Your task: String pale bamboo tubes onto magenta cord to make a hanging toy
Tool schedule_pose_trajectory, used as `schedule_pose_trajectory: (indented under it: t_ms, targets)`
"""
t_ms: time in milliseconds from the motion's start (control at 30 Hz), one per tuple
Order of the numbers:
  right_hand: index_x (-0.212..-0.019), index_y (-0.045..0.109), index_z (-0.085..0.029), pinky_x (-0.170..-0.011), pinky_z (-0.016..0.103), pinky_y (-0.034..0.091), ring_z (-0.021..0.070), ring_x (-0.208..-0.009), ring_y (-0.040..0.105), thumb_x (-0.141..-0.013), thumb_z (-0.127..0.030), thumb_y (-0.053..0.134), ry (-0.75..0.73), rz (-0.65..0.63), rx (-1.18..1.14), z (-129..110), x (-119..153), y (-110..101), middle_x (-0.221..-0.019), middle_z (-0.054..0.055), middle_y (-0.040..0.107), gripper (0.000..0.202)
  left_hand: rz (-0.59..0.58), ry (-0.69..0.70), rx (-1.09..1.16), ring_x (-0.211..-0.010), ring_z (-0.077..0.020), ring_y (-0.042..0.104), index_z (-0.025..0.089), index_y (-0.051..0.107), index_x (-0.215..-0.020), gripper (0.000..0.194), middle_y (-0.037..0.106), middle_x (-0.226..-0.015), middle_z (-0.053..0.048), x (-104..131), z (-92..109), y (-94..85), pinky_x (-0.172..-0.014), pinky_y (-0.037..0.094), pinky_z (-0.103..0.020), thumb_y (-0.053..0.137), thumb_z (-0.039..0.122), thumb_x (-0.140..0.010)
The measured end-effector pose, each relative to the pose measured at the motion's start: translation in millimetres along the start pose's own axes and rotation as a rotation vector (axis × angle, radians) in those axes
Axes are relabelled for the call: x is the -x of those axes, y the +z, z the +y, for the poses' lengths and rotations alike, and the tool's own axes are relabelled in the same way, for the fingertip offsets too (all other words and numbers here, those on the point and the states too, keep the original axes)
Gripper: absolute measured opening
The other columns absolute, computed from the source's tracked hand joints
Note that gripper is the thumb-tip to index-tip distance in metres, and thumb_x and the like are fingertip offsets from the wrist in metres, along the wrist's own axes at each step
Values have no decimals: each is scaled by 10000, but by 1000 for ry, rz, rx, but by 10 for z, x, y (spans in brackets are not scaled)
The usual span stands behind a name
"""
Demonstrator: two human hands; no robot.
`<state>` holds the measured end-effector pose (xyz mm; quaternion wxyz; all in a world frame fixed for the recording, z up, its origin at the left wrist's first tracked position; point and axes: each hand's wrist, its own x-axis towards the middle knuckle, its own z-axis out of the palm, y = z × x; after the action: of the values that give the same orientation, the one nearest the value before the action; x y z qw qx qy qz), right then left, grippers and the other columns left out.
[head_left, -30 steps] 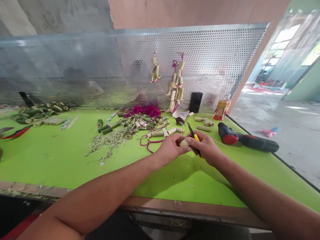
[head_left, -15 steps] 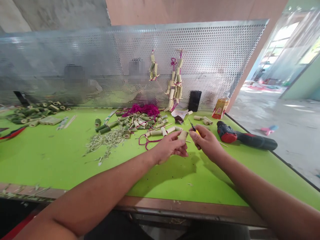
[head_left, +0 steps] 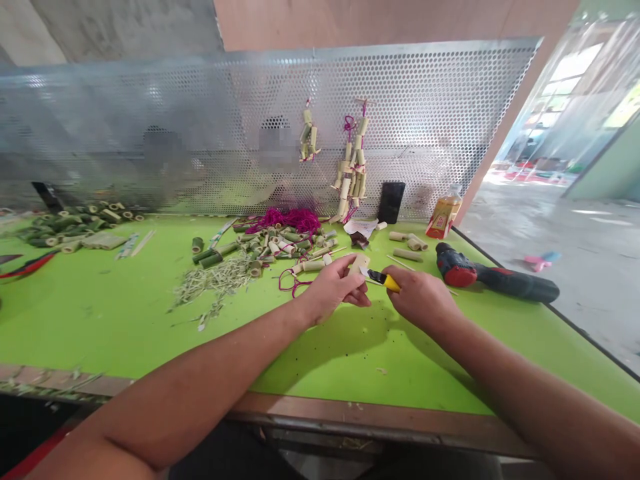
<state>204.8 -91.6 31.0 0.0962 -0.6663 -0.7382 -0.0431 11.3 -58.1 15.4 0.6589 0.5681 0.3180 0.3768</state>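
Note:
My left hand pinches a short pale bamboo piece above the green tabletop. Closed around the yellow handle of a utility knife, my right hand is just to the right. The knife's blade points left and reaches the lower edge of the bamboo piece; whether it cuts in I cannot tell. Beyond the hands lie loose bamboo tubes and a loop of magenta cord. Fingers hide part of the held bamboo.
A cordless drill lies at the right. Bamboo shavings and magenta cord are left of centre. Strung bamboo figures hang on the perforated metal screen, near a phone and a bottle.
The knife has swung from pointing up and away to pointing left, its blade now at the bamboo piece. My right hand has turned and lowered slightly; the left hand shifted a little left.

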Motion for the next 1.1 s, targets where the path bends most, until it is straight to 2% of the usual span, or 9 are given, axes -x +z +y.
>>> schedule_pose_trajectory:
  t_ms: [333,633,733,833,933,1000,1100]
  targets:
    - [-1074,688,-254,-574,296,291,219,-696,652,-857,-234,479,13,35,-12,34,18,-20,-836,55,758,303,-81,79,-112,-559,-145,682,173,455,-1309,551,648,-745,13,8,-10,-22,-616,616,-328,690,346,-842]
    - [-1013,686,-245,-570,296,296,210,-679,643,-861,-218,467,3,40,-22,-35,47,-20,-826,61,754,268,-38,108,-168,-513,-116,631,175,479,-1244,464,625,-724,28,46,41,16,-521,582,-274,667,319,-844]
    - [-1047,689,-242,-583,295,324,221,-711,654,-862,-215,461,55,9,-26,126,-58,-30,-845,76,747,295,-64,102,-204,-471,-97,605,176,480,-1226,436,603,-696,43,113,85,50,-467,530,-216,647,244,-828]
    - [-1054,696,-183,-590,305,358,240,-719,648,-838,-182,452,267,-19,-26,420,-212,-79,-853,133,727,326,-174,68,-186,-480,-112,620,191,484,-1208,433,603,-699,42,161,99,66,-460,532,-226,651,209,-808]
    - [-1056,697,-185,-598,317,363,263,-758,646,-852,-252,461,338,129,-61,577,-276,-115,-865,135,715,319,-122,72,-86,-501,-120,624,193,474,-1195,423,626,-729,27,130,71,41,-487,570,-272,653,239,-815]
    - [-1103,698,-209,-607,312,372,260,-761,649,-850,-281,479,306,169,-124,525,-241,-102,-859,112,720,342,-68,96,-52,-502,-116,612,185,470,-1191,411,630,-719,20,88,46,20,-487,571,-273,651,267,-831]
    - [-1193,687,-236,-633,308,394,255,-770,663,-829,-276,514,231,156,-185,320,-125,-47,-888,94,745,406,-52,123,-36,-517,-124,617,185,456,-1194,414,634,-709,18,50,26,14,-503,581,-286,650,269,-837]
